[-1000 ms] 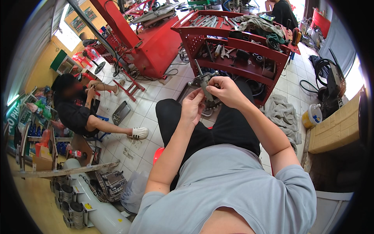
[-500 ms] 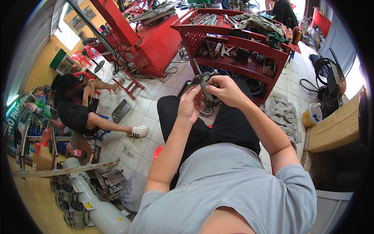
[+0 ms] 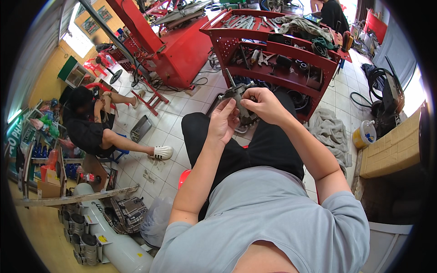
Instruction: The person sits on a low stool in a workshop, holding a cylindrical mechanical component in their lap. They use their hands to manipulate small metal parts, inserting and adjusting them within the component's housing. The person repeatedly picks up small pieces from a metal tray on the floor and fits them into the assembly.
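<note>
I sit on a red stool point(image 3: 183, 176) in black trousers and a grey shirt. Over my knees I hold a grey metal engine part point(image 3: 238, 95) with a rod sticking up from it. My right hand point(image 3: 263, 104) is closed on its right side, thumb on top. My left hand point(image 3: 223, 123) cups the part from the left and below, fingers curled around it. The lower half of the part is hidden behind my hands.
A red tool cart point(image 3: 291, 50) with wrenches and rags stands just beyond my knees. A person in black point(image 3: 88, 125) sits on a low stool at left. A grey rag point(image 3: 328, 132), yellow tub point(image 3: 364, 134), brick block point(image 3: 393, 148) and gas cylinder point(image 3: 114, 243) lie around.
My hands have shifted slightly on the metal part, the left hand sliding lower along it. The seated person at left has raised both hands to the knee.
</note>
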A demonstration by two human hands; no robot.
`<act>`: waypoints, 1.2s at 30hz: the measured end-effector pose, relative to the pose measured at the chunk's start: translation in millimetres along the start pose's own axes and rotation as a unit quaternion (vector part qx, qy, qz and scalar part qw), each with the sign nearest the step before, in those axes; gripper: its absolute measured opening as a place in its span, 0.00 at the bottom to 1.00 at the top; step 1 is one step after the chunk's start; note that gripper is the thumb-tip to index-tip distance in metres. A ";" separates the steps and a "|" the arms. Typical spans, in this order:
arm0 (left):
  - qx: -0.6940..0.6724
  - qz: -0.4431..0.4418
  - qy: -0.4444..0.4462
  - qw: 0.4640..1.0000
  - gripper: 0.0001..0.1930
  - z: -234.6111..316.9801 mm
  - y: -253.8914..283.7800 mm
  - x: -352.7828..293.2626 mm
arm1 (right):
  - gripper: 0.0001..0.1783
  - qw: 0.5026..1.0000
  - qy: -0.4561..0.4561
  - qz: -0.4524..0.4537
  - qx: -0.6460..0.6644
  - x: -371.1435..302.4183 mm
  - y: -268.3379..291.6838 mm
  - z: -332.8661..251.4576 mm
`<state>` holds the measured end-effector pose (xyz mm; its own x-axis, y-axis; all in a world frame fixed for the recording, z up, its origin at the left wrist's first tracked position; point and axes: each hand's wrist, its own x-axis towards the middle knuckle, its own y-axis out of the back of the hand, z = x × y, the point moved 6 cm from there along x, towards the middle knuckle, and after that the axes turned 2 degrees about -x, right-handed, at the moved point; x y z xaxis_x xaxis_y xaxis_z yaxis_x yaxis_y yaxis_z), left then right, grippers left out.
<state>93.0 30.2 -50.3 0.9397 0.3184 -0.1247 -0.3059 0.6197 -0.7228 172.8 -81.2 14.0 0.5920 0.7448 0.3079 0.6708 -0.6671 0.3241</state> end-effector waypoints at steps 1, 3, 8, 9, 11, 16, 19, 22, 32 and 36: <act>-0.008 -0.010 0.002 1.000 0.06 -0.2 -2.0 -0.6 | 0.11 1.000 -0.012 -0.009 0.007 -0.4 -1.0 0.2; -0.026 -0.031 0.006 0.999 0.06 -1.7 -5.7 -1.7 | 0.09 0.999 -0.037 -0.025 0.021 -2.6 -3.3 -2.0; -0.057 -0.063 0.005 0.996 0.07 -3.8 -10.0 -1.9 | 0.10 0.999 -0.020 -0.013 0.032 -2.1 -3.5 -1.2; -0.061 -0.067 0.004 0.996 0.07 -3.5 -11.6 -1.8 | 0.10 0.999 -0.025 -0.013 0.033 -2.2 -3.2 -1.2; -0.063 -0.045 -0.010 0.997 0.07 -2.0 -14.6 -1.2 | 0.10 0.999 -0.019 -0.011 0.028 -1.6 -3.0 -2.7; -0.083 -0.050 -0.019 0.995 0.07 -2.8 -16.0 -1.9 | 0.10 1.000 -0.017 -0.010 0.023 -2.2 -3.0 -3.2; -0.086 -0.038 -0.023 0.995 0.07 -4.9 -12.2 0.3 | 0.10 0.999 -0.018 -0.002 0.039 -1.7 -3.5 -3.6; -0.076 -0.038 -0.025 0.996 0.06 -6.8 -9.0 1.9 | 0.10 0.997 -0.016 0.026 0.075 -0.4 -6.4 2.8; -0.043 -0.022 -0.085 0.995 0.04 -3.7 -4.7 1.7 | 0.06 0.898 -0.183 -0.017 0.399 -9.2 -19.0 15.9; -0.036 -0.023 -0.089 0.995 0.03 -4.7 -4.7 1.5 | 0.06 0.875 -0.199 -0.010 0.441 -11.0 -22.8 16.5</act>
<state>96.6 24.4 -50.3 0.9085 0.4169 0.0285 -0.2449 0.5863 -0.7722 158.3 -73.9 -11.6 0.5671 0.8194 -0.0835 0.6630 -0.5143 -0.5441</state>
